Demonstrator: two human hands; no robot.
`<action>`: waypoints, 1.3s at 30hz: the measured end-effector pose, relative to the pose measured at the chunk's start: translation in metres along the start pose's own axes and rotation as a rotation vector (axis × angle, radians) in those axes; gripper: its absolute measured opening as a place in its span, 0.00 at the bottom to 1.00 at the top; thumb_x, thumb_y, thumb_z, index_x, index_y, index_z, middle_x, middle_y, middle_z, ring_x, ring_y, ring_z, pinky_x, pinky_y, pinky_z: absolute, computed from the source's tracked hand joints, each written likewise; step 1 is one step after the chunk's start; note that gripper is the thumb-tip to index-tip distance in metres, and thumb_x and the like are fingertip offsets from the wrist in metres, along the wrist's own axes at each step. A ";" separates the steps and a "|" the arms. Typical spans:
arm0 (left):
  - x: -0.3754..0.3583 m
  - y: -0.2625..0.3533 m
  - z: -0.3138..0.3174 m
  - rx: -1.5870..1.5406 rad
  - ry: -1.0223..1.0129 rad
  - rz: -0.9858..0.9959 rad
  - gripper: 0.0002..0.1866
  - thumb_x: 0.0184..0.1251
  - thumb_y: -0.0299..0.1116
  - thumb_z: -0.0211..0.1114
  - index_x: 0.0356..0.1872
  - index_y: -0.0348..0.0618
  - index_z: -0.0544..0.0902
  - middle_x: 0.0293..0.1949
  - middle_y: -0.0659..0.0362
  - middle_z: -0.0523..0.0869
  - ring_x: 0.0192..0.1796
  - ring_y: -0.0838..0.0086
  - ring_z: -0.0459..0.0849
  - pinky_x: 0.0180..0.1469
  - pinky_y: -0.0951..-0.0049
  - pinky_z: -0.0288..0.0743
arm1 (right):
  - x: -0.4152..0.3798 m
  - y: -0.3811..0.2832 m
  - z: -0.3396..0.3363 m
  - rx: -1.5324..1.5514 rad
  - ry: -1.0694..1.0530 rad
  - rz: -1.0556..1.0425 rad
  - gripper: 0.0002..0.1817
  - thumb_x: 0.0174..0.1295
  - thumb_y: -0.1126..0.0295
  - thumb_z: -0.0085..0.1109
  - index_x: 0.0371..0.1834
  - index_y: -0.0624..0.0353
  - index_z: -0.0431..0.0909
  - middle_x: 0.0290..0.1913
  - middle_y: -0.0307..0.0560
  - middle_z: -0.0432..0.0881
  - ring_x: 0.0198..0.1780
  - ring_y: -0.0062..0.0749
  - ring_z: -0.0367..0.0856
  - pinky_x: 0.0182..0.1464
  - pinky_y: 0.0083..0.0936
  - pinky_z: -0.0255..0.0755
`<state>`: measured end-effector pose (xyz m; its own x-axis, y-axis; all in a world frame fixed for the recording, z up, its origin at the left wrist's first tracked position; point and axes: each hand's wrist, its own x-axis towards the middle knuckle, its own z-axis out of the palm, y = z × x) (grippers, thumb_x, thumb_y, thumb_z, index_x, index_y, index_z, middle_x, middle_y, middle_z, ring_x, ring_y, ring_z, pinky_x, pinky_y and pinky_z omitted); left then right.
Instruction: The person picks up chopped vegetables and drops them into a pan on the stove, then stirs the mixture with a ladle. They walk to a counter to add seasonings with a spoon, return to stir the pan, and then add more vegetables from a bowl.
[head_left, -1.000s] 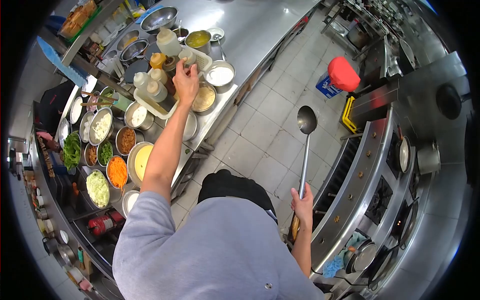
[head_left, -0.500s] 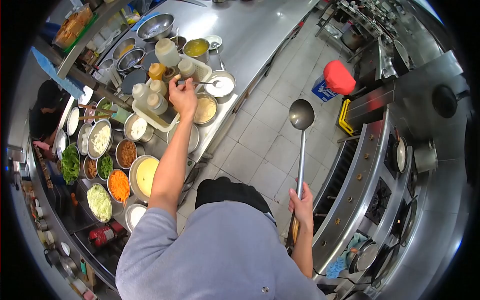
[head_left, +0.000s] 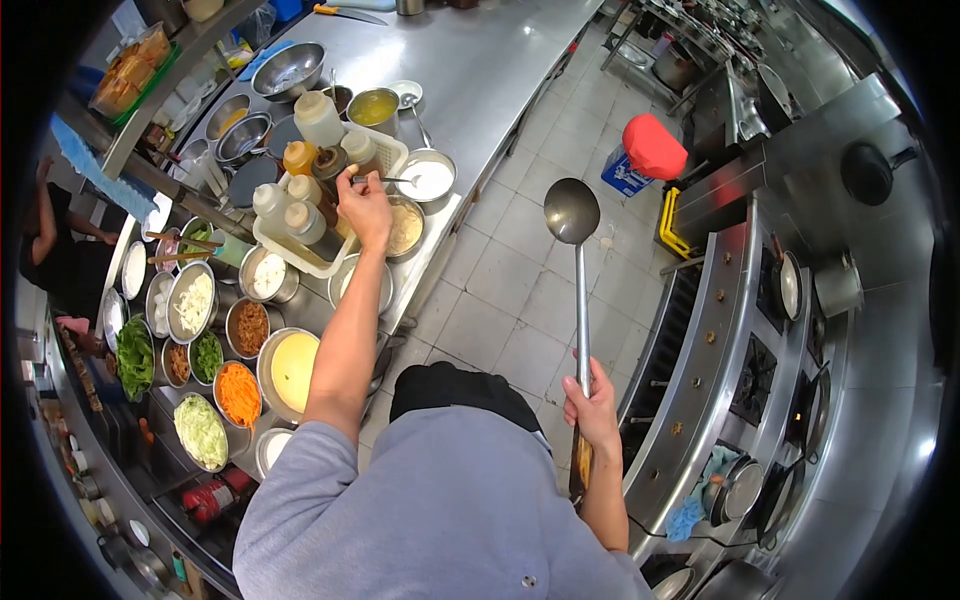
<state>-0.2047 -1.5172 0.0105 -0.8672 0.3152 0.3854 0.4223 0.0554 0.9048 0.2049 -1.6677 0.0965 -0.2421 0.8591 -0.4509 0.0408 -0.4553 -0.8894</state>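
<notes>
My left hand (head_left: 364,212) reaches over the prep counter and pinches the handle of a small metal spoon (head_left: 396,181). The spoon's tip is over a metal bowl of white powder (head_left: 432,178), near the bowl's left side. Just left of this hand, a white plastic basket (head_left: 312,262) holds several squeeze bottles (head_left: 305,222). Below the hand sits a bowl of pale tan paste or powder (head_left: 405,228). My right hand (head_left: 592,402) is wrapped round the handle of a long steel ladle (head_left: 573,212). The ladle points forward above the floor, its bowl seemingly empty.
Metal bowls of shredded carrot (head_left: 239,394), chopped cabbage (head_left: 201,430) and yellow liquid (head_left: 293,370) crowd the counter on the left. A stove (head_left: 755,378) with pans runs along the right. A red-topped blue container (head_left: 652,150) stands on the tiled floor. A co-worker (head_left: 65,235) is at far left.
The spoon has drawn slightly left within the bowl of white powder. The ladle's head has swung a little left and forward. The view has shifted slightly. At far left the co-worker's arm now shows raised.
</notes>
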 end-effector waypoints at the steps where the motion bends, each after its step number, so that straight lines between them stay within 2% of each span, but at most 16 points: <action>1: 0.001 0.000 -0.001 -0.024 0.005 -0.039 0.16 0.61 0.28 0.68 0.48 0.31 0.77 0.19 0.52 0.85 0.21 0.70 0.81 0.29 0.68 0.73 | -0.001 0.000 0.001 -0.001 -0.001 -0.003 0.27 0.68 0.71 0.60 0.67 0.62 0.62 0.22 0.31 0.64 0.16 0.13 0.61 0.16 0.16 0.57; 3: 0.003 -0.003 -0.001 -0.054 0.015 -0.083 0.16 0.61 0.28 0.68 0.48 0.31 0.77 0.18 0.54 0.84 0.20 0.71 0.79 0.28 0.69 0.72 | -0.003 0.000 0.006 0.000 -0.003 -0.006 0.26 0.68 0.71 0.60 0.67 0.62 0.62 0.22 0.31 0.64 0.16 0.12 0.61 0.16 0.16 0.57; 6: 0.003 0.004 -0.003 -0.045 0.025 -0.063 0.18 0.61 0.28 0.68 0.49 0.30 0.76 0.19 0.54 0.85 0.21 0.73 0.80 0.30 0.70 0.73 | -0.006 -0.003 0.013 -0.001 0.002 -0.006 0.26 0.68 0.71 0.60 0.67 0.62 0.63 0.22 0.31 0.63 0.16 0.13 0.61 0.17 0.17 0.57; 11: 0.009 0.012 -0.006 -0.169 -0.008 -0.137 0.19 0.61 0.28 0.68 0.50 0.30 0.75 0.21 0.53 0.86 0.24 0.74 0.83 0.31 0.73 0.75 | -0.009 -0.012 0.032 0.043 -0.015 0.016 0.26 0.68 0.71 0.59 0.67 0.62 0.63 0.23 0.31 0.64 0.16 0.13 0.61 0.17 0.17 0.58; 15: 0.017 0.018 -0.011 -0.206 -0.063 -0.160 0.20 0.64 0.28 0.68 0.53 0.31 0.73 0.24 0.54 0.88 0.27 0.78 0.84 0.32 0.80 0.74 | -0.006 -0.015 0.042 0.120 -0.129 0.047 0.24 0.70 0.70 0.58 0.67 0.61 0.64 0.23 0.32 0.64 0.17 0.13 0.61 0.18 0.17 0.58; 18: 0.020 0.024 -0.012 -0.383 -0.077 -0.203 0.19 0.65 0.27 0.68 0.53 0.32 0.73 0.26 0.54 0.88 0.28 0.78 0.84 0.32 0.81 0.75 | 0.001 -0.023 0.060 0.174 -0.177 0.097 0.24 0.71 0.68 0.56 0.67 0.61 0.64 0.26 0.33 0.65 0.18 0.13 0.61 0.18 0.16 0.58; 21: 0.022 0.040 -0.020 -0.401 -0.130 -0.175 0.18 0.66 0.26 0.67 0.53 0.33 0.73 0.28 0.54 0.88 0.29 0.79 0.84 0.32 0.82 0.76 | 0.012 -0.025 0.078 0.196 -0.223 0.129 0.23 0.71 0.67 0.55 0.67 0.60 0.65 0.29 0.36 0.69 0.18 0.13 0.61 0.17 0.15 0.56; 24: 0.016 0.063 -0.027 -0.461 -0.176 -0.062 0.16 0.66 0.25 0.66 0.52 0.31 0.74 0.28 0.52 0.88 0.30 0.78 0.85 0.33 0.79 0.78 | 0.025 -0.030 0.094 0.225 -0.290 0.155 0.23 0.72 0.65 0.55 0.67 0.60 0.65 0.28 0.35 0.67 0.18 0.13 0.61 0.17 0.15 0.56; 28: 0.007 0.075 -0.036 -0.398 -0.281 0.158 0.15 0.67 0.26 0.66 0.51 0.32 0.76 0.32 0.52 0.90 0.34 0.78 0.87 0.38 0.78 0.80 | 0.034 -0.037 0.110 0.252 -0.361 0.162 0.24 0.72 0.64 0.56 0.67 0.60 0.64 0.27 0.33 0.65 0.18 0.12 0.61 0.17 0.15 0.58; 29: 0.007 0.078 -0.043 -0.300 -0.301 0.201 0.15 0.67 0.26 0.66 0.51 0.33 0.76 0.34 0.51 0.90 0.36 0.75 0.90 0.40 0.77 0.81 | 0.033 -0.036 0.113 0.247 -0.368 0.159 0.25 0.72 0.64 0.56 0.67 0.60 0.64 0.27 0.33 0.65 0.18 0.12 0.61 0.17 0.15 0.58; 34: 0.017 0.065 -0.069 -0.195 -0.232 0.326 0.14 0.67 0.26 0.66 0.51 0.34 0.76 0.35 0.49 0.90 0.37 0.67 0.91 0.39 0.71 0.83 | 0.017 -0.028 0.111 0.265 -0.286 0.146 0.24 0.71 0.65 0.56 0.67 0.60 0.65 0.27 0.34 0.66 0.18 0.12 0.61 0.17 0.14 0.58; 37: 0.026 0.035 -0.061 -0.162 -0.215 0.393 0.14 0.67 0.27 0.65 0.52 0.36 0.76 0.37 0.47 0.90 0.39 0.63 0.91 0.39 0.68 0.83 | 0.002 -0.022 0.101 0.301 -0.230 0.148 0.24 0.71 0.66 0.56 0.67 0.60 0.65 0.27 0.35 0.66 0.18 0.12 0.60 0.16 0.14 0.57; 39: 0.025 0.022 -0.049 -0.116 -0.271 0.392 0.14 0.68 0.27 0.64 0.52 0.37 0.76 0.37 0.46 0.89 0.39 0.61 0.91 0.39 0.66 0.83 | -0.005 -0.015 0.092 0.334 -0.216 0.151 0.24 0.71 0.67 0.56 0.68 0.60 0.65 0.27 0.35 0.66 0.18 0.12 0.60 0.16 0.13 0.56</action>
<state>-0.2301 -1.5549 0.0491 -0.5422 0.5275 0.6540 0.6577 -0.2180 0.7211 0.1169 -1.6868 0.1193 -0.4566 0.7241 -0.5169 -0.2158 -0.6538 -0.7253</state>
